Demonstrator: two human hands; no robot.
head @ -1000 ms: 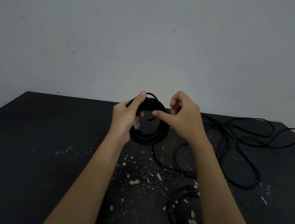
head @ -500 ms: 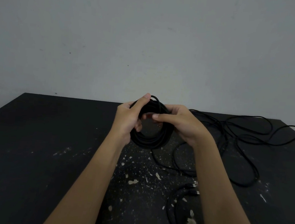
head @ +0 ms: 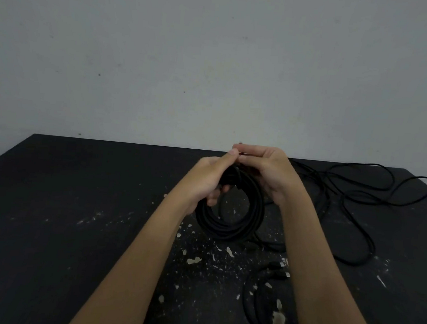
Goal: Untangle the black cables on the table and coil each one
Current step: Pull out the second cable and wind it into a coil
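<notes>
Gripping the black cable coil (head: 227,230) by its upper left arc with the left hand (head: 205,181), with fingers curled through the opening and the thumb laid up toward the top. Meeting it at the crown with the right hand (head: 270,174), bent and drawn together, fingertips touching the left thumb. Seems to pinch a short bit of cable there, probably the free end, though too dark to say for sure.

Held off the table (head: 74,201), roughly over its middle, nearly upright and facing the camera, hanging below and between both hands. Judged from this: at the stage of closing off the wrap or tucking in the end.

Turning on where the slack lies: off to the right and farther back, toward the far right corner, as a loose black cable (head: 325,202) sprawled in wide loops, with its long runs going left to right. Far nearer the right hand, so reaching for more would fall to that hand, leaving the left to steady the ring. Cannot tell whether that loose run joins the held coil or belongs to a separate cable, since it passes behind the right wrist.

Lying flat near the front edge, right of centre and partly under the right forearm: another coiled cable (head: 247,304), with metal-tipped connectors (head: 281,265) at its far side.

Worth watching: easing the pinch at the crown before securing the end, and so risking a sprung, loosened wrap.
</notes>
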